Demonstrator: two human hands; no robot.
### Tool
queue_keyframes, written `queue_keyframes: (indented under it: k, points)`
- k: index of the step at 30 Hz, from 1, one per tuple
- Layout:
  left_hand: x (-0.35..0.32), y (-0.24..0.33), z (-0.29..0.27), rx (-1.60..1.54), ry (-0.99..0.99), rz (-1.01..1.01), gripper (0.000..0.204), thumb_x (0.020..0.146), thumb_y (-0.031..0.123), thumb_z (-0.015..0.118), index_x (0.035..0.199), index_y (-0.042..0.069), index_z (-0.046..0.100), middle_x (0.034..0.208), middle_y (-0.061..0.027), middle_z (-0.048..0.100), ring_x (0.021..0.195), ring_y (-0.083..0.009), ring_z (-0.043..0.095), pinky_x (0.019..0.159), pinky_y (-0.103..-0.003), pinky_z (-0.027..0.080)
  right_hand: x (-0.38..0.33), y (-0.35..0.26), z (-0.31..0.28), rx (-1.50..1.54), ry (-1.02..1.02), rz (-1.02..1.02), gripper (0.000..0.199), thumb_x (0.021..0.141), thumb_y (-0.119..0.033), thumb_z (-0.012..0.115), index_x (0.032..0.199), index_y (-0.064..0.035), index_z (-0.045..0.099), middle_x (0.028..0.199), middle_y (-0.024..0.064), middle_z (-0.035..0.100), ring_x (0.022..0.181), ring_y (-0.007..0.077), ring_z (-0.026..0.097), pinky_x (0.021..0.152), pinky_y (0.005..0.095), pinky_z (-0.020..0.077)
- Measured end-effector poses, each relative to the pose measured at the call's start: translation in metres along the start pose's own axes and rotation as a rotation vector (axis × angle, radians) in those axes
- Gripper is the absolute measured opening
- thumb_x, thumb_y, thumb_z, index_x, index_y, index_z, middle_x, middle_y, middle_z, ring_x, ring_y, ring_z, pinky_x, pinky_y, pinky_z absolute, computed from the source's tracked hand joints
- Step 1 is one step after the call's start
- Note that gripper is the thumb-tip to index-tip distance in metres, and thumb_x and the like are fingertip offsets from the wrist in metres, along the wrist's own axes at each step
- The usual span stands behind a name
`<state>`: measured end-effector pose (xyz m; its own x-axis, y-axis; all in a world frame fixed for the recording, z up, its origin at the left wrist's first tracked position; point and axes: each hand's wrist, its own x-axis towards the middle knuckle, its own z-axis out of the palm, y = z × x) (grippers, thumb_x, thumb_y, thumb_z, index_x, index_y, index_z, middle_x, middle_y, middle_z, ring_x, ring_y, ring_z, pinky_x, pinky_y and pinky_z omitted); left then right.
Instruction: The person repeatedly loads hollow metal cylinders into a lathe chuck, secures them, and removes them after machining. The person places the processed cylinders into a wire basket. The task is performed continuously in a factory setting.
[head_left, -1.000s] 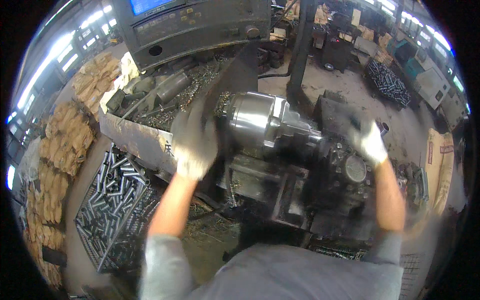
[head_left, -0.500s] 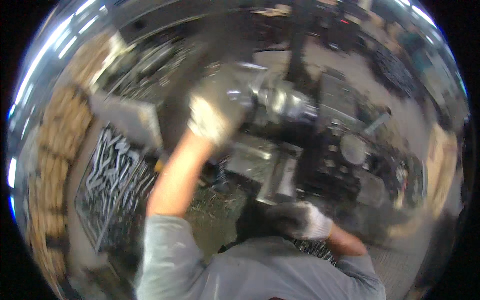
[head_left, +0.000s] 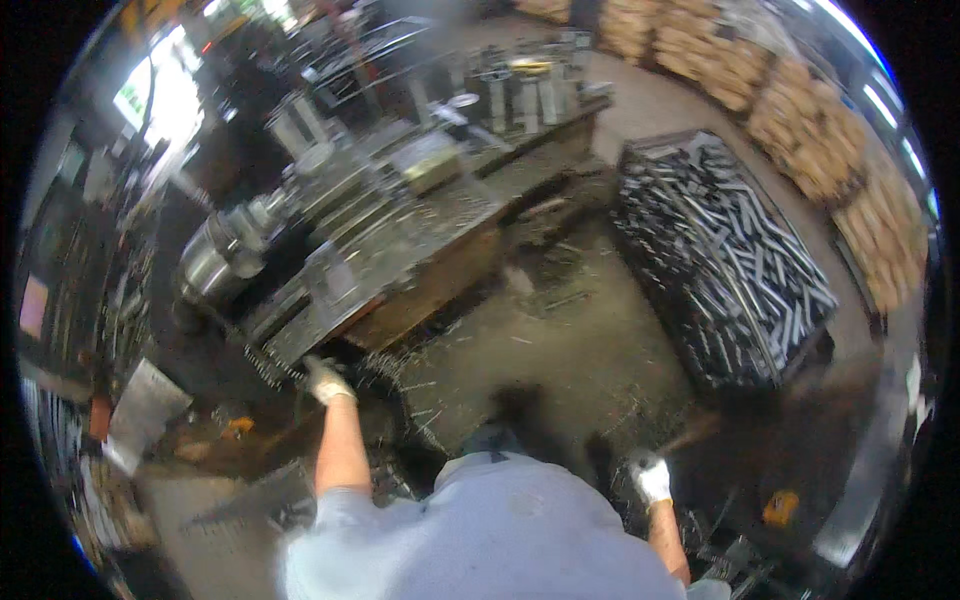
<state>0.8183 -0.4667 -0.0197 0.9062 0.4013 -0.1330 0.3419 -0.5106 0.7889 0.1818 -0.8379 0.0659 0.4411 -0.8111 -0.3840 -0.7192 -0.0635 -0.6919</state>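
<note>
At the lower edge of the frame sits the person's pale grey shirt, and both bare forearms rise from it. The left hand, in a white glove, reaches up and left with the arm nearly straight and rests on the near corner of the metal counter, at the toothed edge of a steel plate. Its grip looks curled over that edge, but the blur hides whether it is clenched on anything. The right hand, also gloved, hangs low at lower right with the elbow bent, close above the floor; its fingers look loosely folded, and whether they grasp something I cannot tell.

The concrete floor between the hands is grey and strewn with metal shavings. An orange object lies at lower right.

Farther up, the counter runs diagonally through the centre left, with a shiny cylindrical machine part at its left end and upright metal cans at its far end. To the right stands a dark wire crate filled with short steel tubes lying every which way. Beyond it, along the upper right rim, tan sacks are stacked in rows.
</note>
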Motion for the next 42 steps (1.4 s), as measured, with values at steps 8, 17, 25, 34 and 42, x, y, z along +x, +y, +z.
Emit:
queue_keyframes:
  k: [8, 17, 25, 34, 42]
  points:
    - [0.049, -0.087, -0.215, -0.071, 0.878, -0.343, 0.059, 0.105, 0.042, 0.055, 0.14, -0.006, 0.055, 0.143, -0.0284, 0.058, 0.125, -0.039, 0.062, 0.104, -0.048, 0.048, 0.162, -0.122, 0.044, -0.408, -0.328, -0.196, 0.036, 0.087, -0.036, 0.07, 0.109, -0.0089, 0.077, 0.108, 0.0226, 0.075, 0.103, 0.0424, 0.07, 0.089, 0.0469, 0.056]
    - [0.0, -0.035, -0.107, 0.28, 0.658, 0.082, 0.051, 0.104, 0.039, 0.058, 0.136, 0.0, 0.059, 0.133, -0.021, 0.063, 0.12, -0.032, 0.064, 0.101, -0.046, 0.05, 0.255, -0.127, 0.063, -0.556, -0.685, -0.338, 0.031, 0.079, -0.031, 0.066, 0.095, -0.007, 0.078, 0.095, 0.0249, 0.073, 0.086, 0.0471, 0.068, 0.075, 0.0541, 0.0543]
    - [-0.104, -0.039, 0.159, 0.341, -0.514, -0.066, 0.043, 0.103, 0.037, 0.06, 0.132, 0.005, 0.063, 0.124, -0.0154, 0.068, 0.114, -0.0261, 0.066, 0.097, -0.043, 0.052, 0.353, -0.077, -0.002, -0.375, -0.477, -0.255, 0.041, 0.082, -0.029, 0.065, 0.117, -0.0102, 0.074, 0.112, 0.0192, 0.074, 0.104, 0.0403, 0.07, 0.089, 0.0481, 0.0552]
    - [-0.446, 0.216, 0.542, 0.462, -1.595, 0.704, 0.038, 0.103, 0.026, 0.067, 0.133, 0.003, 0.062, 0.11, -0.0137, 0.069, 0.091, -0.0249, 0.068, 0.087, -0.036, 0.054, 0.527, 0.136, -0.308, -0.104, 0.375, 0.261, 0.063, 0.085, -0.046, 0.073, 0.135, -0.0089, 0.066, 0.13, 0.0164, 0.071, 0.119, 0.0345, 0.069, 0.104, 0.0424, 0.0533]
    - [-0.722, 0.406, 0.786, 0.341, -1.419, 2.038, 0.058, 0.089, 0.03, 0.074, 0.141, 0.012, 0.058, 0.139, -0.0201, 0.06, 0.127, -0.0422, 0.058, 0.111, -0.059, 0.041, 0.698, 0.355, -0.491, -0.663, 0.37, 0.96, 0.044, 0.088, -0.026, 0.06, 0.123, -0.0015, 0.072, 0.125, 0.0224, 0.071, 0.115, 0.0344, 0.072, 0.096, 0.0438, 0.0584]
